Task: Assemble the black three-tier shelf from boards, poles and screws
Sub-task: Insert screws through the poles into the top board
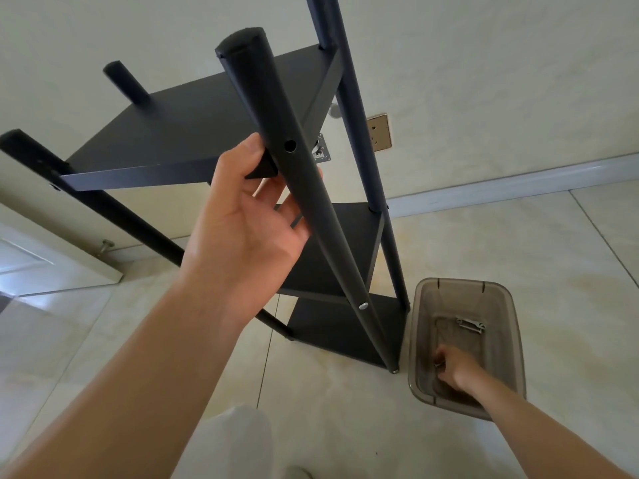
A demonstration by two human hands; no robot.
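No brand, label or writing could be read anywhere. The shelf (221, 133) stood on the tiled floor (518, 243) near the wall (484, 63), its three black boards joined by poles, the far pole running out of the top of the frame. The left hand (242, 223) was wrapped round the near pole (276, 133) just below the top board, thumb on one side and fingers behind, partly hidden by the pole. An open hole (289, 145) showed in that pole above the fingers, and a silver screw (363, 306) sat lower down at the middle board. Beside the shelf's foot lay a translucent bin (511, 305) holding a metal wrench (470, 326). The right hand (453, 369) reached down inside the bin, fingers curled about something small and shiny; what it was could not be made out. A wall socket (379, 132) showed behind the poles.
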